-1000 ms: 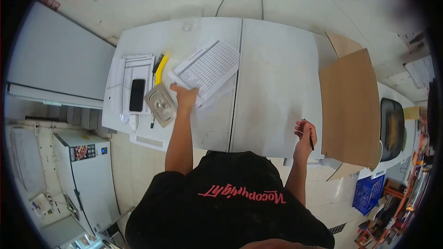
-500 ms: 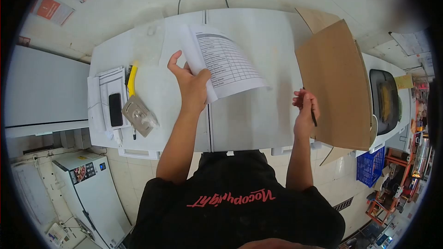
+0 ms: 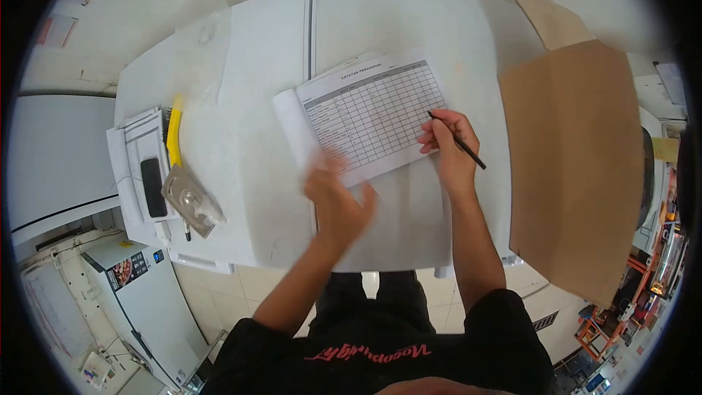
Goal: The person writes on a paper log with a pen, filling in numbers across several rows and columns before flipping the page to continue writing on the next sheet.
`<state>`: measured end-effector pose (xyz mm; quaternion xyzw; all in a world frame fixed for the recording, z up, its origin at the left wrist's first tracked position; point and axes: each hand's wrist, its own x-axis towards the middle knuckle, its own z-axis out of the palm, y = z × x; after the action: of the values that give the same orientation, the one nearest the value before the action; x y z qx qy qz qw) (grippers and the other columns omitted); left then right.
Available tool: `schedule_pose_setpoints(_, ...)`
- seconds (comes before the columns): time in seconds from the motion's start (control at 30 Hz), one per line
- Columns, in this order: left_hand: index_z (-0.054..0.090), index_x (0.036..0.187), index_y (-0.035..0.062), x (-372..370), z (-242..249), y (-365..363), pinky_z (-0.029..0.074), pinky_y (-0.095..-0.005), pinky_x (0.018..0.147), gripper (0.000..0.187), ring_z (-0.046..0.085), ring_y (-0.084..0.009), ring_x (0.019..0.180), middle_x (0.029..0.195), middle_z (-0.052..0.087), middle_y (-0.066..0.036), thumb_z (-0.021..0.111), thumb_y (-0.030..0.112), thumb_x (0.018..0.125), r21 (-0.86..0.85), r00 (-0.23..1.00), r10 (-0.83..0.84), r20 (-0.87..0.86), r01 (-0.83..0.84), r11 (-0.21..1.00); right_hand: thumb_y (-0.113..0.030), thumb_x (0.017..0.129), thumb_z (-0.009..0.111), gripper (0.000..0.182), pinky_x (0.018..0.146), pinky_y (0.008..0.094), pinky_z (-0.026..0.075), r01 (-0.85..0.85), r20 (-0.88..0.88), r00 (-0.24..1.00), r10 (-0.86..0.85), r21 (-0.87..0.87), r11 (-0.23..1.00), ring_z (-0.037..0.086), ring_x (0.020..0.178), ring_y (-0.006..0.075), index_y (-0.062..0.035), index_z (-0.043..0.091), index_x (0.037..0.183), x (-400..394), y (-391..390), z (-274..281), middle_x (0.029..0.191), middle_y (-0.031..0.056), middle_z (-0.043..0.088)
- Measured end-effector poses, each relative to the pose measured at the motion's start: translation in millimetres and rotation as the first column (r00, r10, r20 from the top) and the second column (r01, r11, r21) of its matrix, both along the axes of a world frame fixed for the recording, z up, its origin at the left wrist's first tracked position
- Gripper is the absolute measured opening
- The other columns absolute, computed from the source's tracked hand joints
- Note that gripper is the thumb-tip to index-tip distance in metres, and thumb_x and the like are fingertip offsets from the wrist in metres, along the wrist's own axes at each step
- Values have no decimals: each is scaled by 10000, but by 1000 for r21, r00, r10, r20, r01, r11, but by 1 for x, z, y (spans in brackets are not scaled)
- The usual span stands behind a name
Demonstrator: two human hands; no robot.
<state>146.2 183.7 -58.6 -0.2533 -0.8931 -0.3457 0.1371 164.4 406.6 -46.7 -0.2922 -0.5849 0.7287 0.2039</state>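
Observation:
A stack of printed sheets (image 3: 380,113) with a table grid and the heading "CATATAN PEMASARAN" lies at a slant on the white table. Its left side is curled or folded over. My right hand (image 3: 457,153) is at the right edge of the sheets, closed around a thin black pen (image 3: 468,152), whose upper end points to the grid. Over the lower left corner of the sheets is my left hand (image 3: 340,201), smeared at the fingertips. Its thumb stands apart from the fingers and nothing shows in its grasp.
To the left lie a black phone (image 3: 153,186) on papers, a yellow-handled brush (image 3: 174,132) and a blister pack (image 3: 190,197). A large cardboard box (image 3: 574,161) stands at the right. The white table (image 3: 270,227) has a seam down its middle.
The sheets, held up by my left hand before, now lie on the table. My left hand has let go and moved toward me. My right hand has brought the pen over to the sheets.

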Motion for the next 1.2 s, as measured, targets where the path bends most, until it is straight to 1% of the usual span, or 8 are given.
schedule_pose_setpoints(0.07, 635, 1158, 20, 37, 23, 18, 506, -491, 970, 331, 652, -393, 1051, 1087, 670, -197, 701, 102, 844, 159, 527, -594, 608, 652, 741, -78, 1049, 602, 212, 607, 283, 552, -96, -27, 995, 96, -9, 995, 680, 736, 154, 32, 638, 1227, -28, 1, -9, 933, 110, 711)
schedule_pose_setpoints(0.13, 698, 1192, 15, 73, 34, 51, 530, -516, 994, 367, 695, -416, 1114, 1140, 731, -244, 659, 247, 910, 388, -266, -382, 885, 874, 291, -76, 1039, 616, 202, 561, 280, 546, -114, -4, 994, 114, -23, 993, 690, 705, 148, 35, 648, 1205, -54, 2, -7, 881, 100, 711)
schedule_pose_setpoints(0.2, 696, 1272, 8, 127, 17, 82, 555, -522, 960, 434, 710, -421, 1098, 1253, 710, -257, 648, 271, 931, 392, -484, -335, 808, 867, -307, -95, 1030, 638, 167, 555, 281, 552, -228, 149, 967, 207, 145, 963, 698, 709, 134, 38, 644, 1130, -76, 1, -4, 860, 96, 714)
schedule_pose_setpoints(0.3, 738, 1200, 17, 272, -86, 125, 557, -513, 961, 378, 710, -402, 1100, 1245, 714, -248, 648, 250, 917, 523, -710, -505, 491, 704, -481, -96, 1008, 674, 133, 540, 268, 548, -198, 69, 979, 190, 151, 968, 705, 688, 121, 25, 619, 1013, -89, -6, -14, 834, 93, 716)
schedule_pose_setpoints(0.8, 791, 1121, 45, 156, -34, 123, 553, -483, 946, 319, 708, -345, 1105, 1172, 740, -240, 710, 230, 874, 641, -550, -519, 654, 767, -5, 14, 997, 642, 97, 564, 284, 608, -136, 29, 991, 133, 293, 946, 710, 663, 160, 18, 553, 958, -84, -11, -29, 852, 147, 692)
schedule_pose_setpoints(0.9, 795, 1173, 145, 167, -36, 133, 612, -425, 883, 304, 755, -288, 1021, 1111, 787, -113, 702, 259, 908, 579, -577, -410, 706, 804, -135, 21, 1003, 631, 89, 554, 277, 603, -109, 5, 994, 113, 300, 948, 702, 657, 154, 11, 548, 974, -84, -10, -29, 853, 148, 689)
schedule_pose_setpoints(0.97, 806, 1092, 138, 215, -54, 127, 615, -435, 864, 256, 755, -307, 992, 1076, 787, -117, 697, 232, 881, 514, -392, -622, 677, 857, 19, 22, 1006, 627, 87, 549, 272, 597, -95, -7, 995, 103, 320, 943, 700, 654, 149, 8, 545, 981, -83, -9, -29, 849, 147, 688)
schedule_pose_setpoints(1.2, 816, 1103, 104, 174, -40, 128, 596, -461, 839, 312, 747, -333, 947, 1060, 782, -183, 722, 225, 832, 565, -522, -647, 556, 808, -166, 41, 997, 626, 98, 553, 262, 592, -134, -5, 989, 145, 354, 925, 696, 656, 147, 12, 537, 967, -72, -12, -21, 853, 143, 678)
